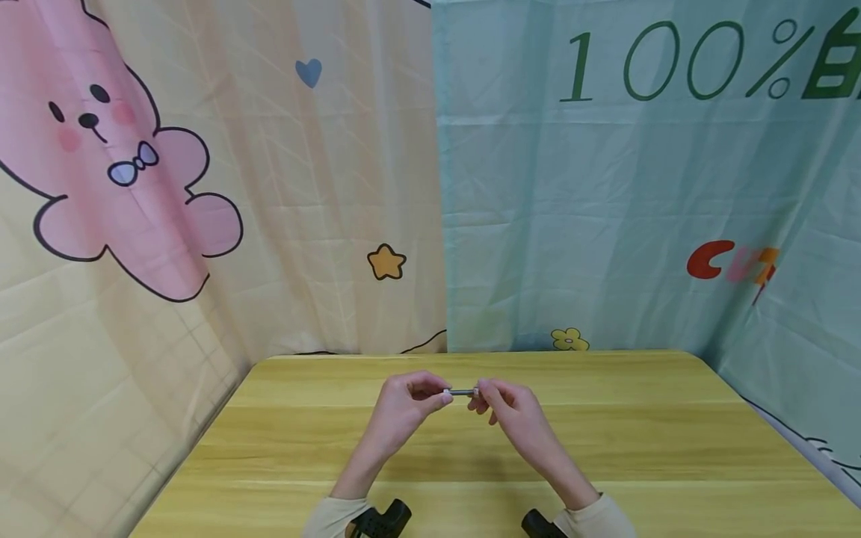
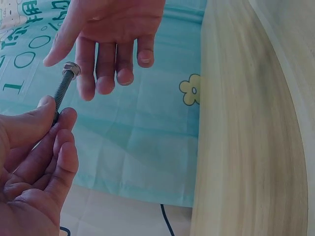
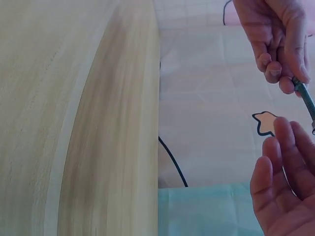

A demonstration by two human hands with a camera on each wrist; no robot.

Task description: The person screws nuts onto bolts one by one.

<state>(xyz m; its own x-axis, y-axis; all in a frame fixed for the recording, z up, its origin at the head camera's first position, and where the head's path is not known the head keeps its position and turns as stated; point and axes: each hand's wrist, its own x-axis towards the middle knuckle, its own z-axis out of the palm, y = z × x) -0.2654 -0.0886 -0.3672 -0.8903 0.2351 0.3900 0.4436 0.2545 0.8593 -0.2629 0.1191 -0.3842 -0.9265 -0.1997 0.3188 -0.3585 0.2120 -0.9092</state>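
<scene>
My left hand (image 1: pixel 402 411) pinches one end of a threaded metal bolt (image 1: pixel 462 392) between thumb and fingertips, above the table. At the bolt's other end sits a silver hex nut (image 2: pixel 72 69), plain in the left wrist view. My right hand (image 1: pixel 514 418) is around that nut end, thumb on one side and index finger on the other, with the fingers fairly straight and spread in both wrist views. The left fingertips hide part of the gripped end. In the right wrist view the bolt (image 3: pixel 307 101) runs to the frame's right edge.
Below the hands lies a wood-grain table (image 1: pixel 282 448) with rounded far corners. Behind it hang a cream curtain (image 1: pixel 323 187) with cartoon prints and a teal curtain (image 1: pixel 572 202) with lettering. Dark wrist camera mounts (image 1: pixel 383 517) sit near both cuffs.
</scene>
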